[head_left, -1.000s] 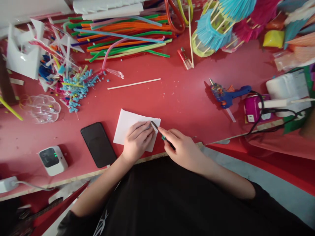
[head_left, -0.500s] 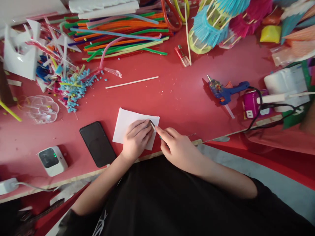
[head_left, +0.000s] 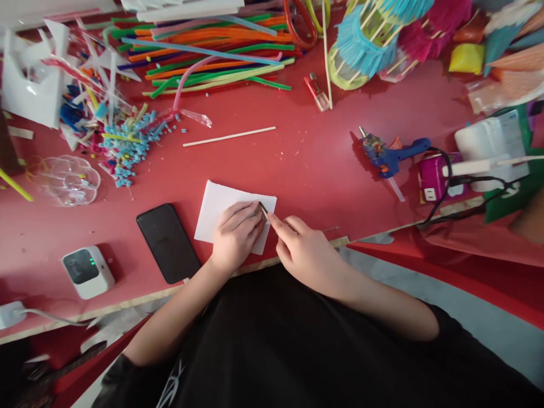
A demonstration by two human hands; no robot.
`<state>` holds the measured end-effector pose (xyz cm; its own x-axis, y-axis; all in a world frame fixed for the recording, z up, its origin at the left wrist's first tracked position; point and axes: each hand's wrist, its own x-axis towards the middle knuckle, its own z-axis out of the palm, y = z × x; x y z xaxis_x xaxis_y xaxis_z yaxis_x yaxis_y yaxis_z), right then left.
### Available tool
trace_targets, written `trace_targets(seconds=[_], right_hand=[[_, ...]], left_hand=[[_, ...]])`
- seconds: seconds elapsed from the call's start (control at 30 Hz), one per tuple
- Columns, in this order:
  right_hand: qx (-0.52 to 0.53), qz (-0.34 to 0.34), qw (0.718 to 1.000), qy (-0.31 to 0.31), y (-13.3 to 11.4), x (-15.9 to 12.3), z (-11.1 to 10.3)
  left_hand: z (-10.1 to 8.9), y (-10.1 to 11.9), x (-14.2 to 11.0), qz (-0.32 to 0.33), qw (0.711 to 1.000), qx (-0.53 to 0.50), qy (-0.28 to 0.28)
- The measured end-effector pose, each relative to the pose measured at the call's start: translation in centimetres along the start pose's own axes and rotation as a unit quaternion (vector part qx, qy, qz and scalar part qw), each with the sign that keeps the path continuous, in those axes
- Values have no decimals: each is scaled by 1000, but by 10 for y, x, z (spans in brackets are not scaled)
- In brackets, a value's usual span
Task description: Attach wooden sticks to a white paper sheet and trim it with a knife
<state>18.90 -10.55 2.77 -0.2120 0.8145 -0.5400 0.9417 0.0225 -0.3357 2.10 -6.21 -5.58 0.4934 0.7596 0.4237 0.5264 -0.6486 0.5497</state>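
Note:
A folded white paper (head_left: 212,209) lies near the front edge of the red table. On it rests my left hand (head_left: 237,231), fingers together and bent over something small that they mostly hide. A pale sliver shows by those fingertips. My right hand (head_left: 304,246) is closed around a slim cutter (head_left: 263,210), index finger stretched along it. Its dark narrow blade meets the left fingertips at the paper's right side; the handle is hidden in the palm.
A black phone (head_left: 168,243) and a white device (head_left: 88,272) lie left. Behind are a thin stick (head_left: 229,136), pipe cleaners (head_left: 221,54), blue scraps (head_left: 131,147) and a red lighter (head_left: 315,92). A blue glue gun (head_left: 393,156) with its cord lies right.
The whole view has shifted slightly, so the table things sit a little higher. Both hands keep nearly the same pose, with the cutter blade still at the left fingertips.

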Motion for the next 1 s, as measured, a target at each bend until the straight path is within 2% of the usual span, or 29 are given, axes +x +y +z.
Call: trace_targets(seconds=[0.53, 1.0], right_hand=[[-37, 7, 999, -12, -2, -5, 1], [-38, 2, 999, 7, 0, -10, 6]], left_hand=[[3, -2, -4, -15, 1000, 2, -15], [5, 0, -2, 5, 1000, 12, 8]])
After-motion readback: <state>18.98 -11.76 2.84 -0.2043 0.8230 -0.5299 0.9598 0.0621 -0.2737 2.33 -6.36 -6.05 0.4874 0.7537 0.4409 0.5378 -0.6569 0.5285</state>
